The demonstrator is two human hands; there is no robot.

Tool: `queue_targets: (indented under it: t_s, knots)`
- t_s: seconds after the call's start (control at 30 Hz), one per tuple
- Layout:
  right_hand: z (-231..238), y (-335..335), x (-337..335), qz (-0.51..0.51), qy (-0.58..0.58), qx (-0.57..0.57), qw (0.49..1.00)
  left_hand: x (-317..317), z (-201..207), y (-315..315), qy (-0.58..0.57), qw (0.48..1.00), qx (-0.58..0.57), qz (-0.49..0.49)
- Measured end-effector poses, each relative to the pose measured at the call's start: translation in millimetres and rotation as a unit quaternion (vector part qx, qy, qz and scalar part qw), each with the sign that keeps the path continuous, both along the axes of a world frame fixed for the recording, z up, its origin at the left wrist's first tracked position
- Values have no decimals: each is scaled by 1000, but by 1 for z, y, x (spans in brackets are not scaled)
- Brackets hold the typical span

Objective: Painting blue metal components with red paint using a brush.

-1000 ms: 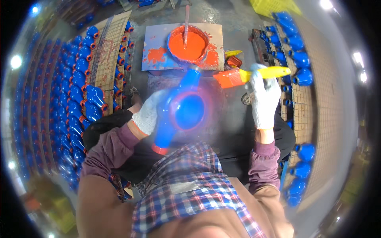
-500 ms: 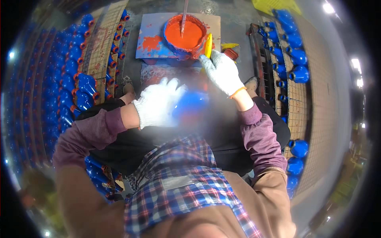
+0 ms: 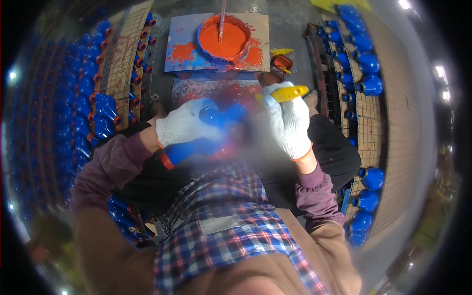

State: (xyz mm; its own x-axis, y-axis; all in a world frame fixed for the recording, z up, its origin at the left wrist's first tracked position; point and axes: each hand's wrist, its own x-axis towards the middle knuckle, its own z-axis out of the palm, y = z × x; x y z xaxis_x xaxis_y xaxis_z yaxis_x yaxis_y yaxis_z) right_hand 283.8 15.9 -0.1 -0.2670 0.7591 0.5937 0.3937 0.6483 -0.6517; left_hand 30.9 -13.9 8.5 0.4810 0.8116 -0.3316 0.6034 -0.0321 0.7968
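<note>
My left hand [image 3: 182, 123], in a white knit glove, is closed round a glossy blue vase [image 3: 189, 149]. The vase lies tilted over my lap with its red-rimmed mouth toward the lower left; its far part is blurred. To the right, my gloved right hand [image 3: 291, 125] grips a yellow-handled tool [image 3: 290, 93]. The handle lies crosswise over the fingers, and the tool's other end is too blurred to make out. Beyond both hands, a bucket [image 3: 200, 40] of orange-red paint stands on a paint-stained board [image 3: 178, 34], with a stick [image 3: 222, 22] upright in it.
Racks with many blue, red-mouthed vases [image 3: 104, 123] stand close on my left. More blue vases [image 3: 369, 85] line a wire-mesh rack [image 3: 368, 130] on my right. A small red container [image 3: 282, 62] with yellow pieces sits on the floor right of the board.
The yellow handle has swung from upright to nearly level as my right hand moved down and right. My left hand has turned, fingers now round the vase, whose red mouth shows at lower left.
</note>
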Motion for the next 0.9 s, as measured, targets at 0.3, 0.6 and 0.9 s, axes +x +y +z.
queue_targets:
  t_s: [0.3,0.6,0.9]
  knots:
    - [-14,-20,15,4,266,-192,945,6,-56,-53,-563,688,-326,321]
    - [-40,-20,2,24,414,-280,866,54,-43,-58,-805,308,-499,88]
    - [-9,-32,21,-17,354,-241,903,5,-38,-34,-557,749,-300,197]
